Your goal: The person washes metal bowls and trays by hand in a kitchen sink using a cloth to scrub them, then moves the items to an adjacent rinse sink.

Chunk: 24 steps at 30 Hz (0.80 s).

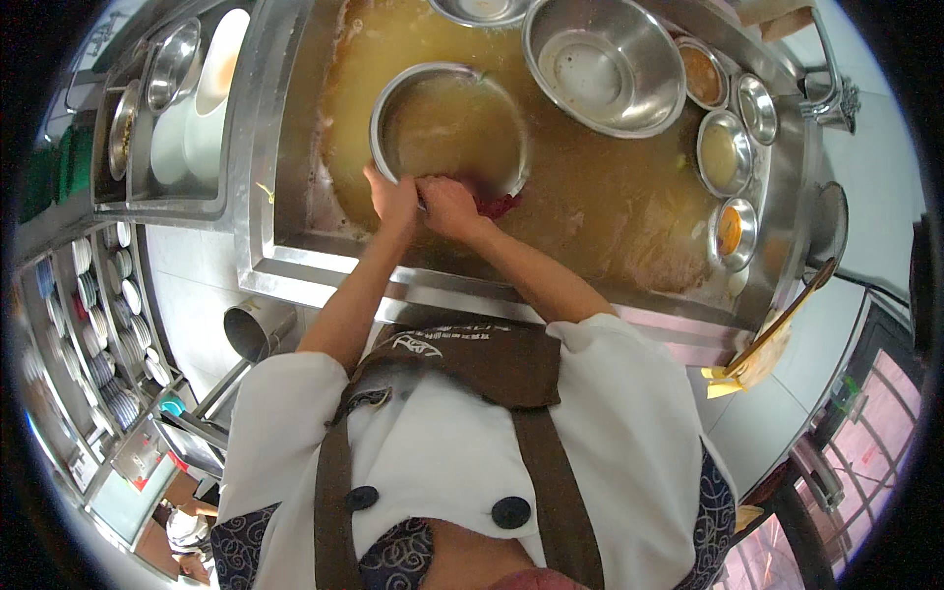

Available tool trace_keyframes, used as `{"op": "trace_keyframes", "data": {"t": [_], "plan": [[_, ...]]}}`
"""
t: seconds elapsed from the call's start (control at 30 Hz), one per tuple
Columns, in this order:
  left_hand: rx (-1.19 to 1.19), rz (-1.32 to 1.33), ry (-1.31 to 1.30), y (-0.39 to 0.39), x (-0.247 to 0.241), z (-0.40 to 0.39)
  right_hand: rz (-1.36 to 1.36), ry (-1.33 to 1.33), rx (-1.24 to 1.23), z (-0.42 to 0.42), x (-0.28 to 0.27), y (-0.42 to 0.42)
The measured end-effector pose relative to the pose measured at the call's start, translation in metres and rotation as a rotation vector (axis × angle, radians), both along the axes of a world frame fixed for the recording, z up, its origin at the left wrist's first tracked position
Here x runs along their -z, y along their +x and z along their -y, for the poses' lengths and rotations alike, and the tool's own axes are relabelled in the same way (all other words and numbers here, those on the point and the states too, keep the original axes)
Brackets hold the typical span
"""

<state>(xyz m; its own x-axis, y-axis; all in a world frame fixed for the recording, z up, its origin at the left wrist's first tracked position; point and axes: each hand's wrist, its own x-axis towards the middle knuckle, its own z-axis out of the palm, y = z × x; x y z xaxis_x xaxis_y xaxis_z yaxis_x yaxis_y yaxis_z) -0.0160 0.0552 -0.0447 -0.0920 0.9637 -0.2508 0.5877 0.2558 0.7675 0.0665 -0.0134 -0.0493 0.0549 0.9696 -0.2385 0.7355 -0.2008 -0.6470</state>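
A round steel bowl point(376, 133) sits in the murky brown water of a large metal sink point(254, 169), its inside filled with similar cloudy liquid. My left hand point(392, 198) grips the bowl's near left rim. Beside it, my right hand point(446, 203) is at the near rim, fingers bent, with a dark red cloth or scrubber point(501, 206) at its right side. Whether the right hand holds the rim, the red thing or both cannot be told. Blur hides part of the red thing inside the bowl.
A larger steel basin point(649, 81) stands behind to the right. Several small steel bowls point(724, 153) line the sink's right side, one with an orange thing. Left are a compartment with white dishes point(210, 140) and racks of plates point(133, 295). A person point(190, 532) is at lower left.
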Motion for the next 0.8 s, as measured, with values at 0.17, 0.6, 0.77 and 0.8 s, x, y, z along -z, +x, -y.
{"op": "trace_keyframes", "data": {"t": [0.17, 0.6, 0.77, 0.8], "plan": [[0.408, -0.065, -0.262, -0.009, -0.028, -0.060, 0.119, 0.168, -0.258, 0.035, 0.048, 0.041], [0.294, 0.081, 0.147, 0.010, -0.001, -0.012, -0.180, 0.083, -0.010, 0.006, -0.002, 0.018], [0.487, -0.075, -0.121, 0.006, -0.043, -0.079, 0.157, 0.086, -0.361, 0.048, 0.022, 0.071], [0.577, -0.130, -0.111, 0.001, -0.034, -0.090, 0.218, 0.119, -0.323, 0.050, 0.010, 0.085]]}}
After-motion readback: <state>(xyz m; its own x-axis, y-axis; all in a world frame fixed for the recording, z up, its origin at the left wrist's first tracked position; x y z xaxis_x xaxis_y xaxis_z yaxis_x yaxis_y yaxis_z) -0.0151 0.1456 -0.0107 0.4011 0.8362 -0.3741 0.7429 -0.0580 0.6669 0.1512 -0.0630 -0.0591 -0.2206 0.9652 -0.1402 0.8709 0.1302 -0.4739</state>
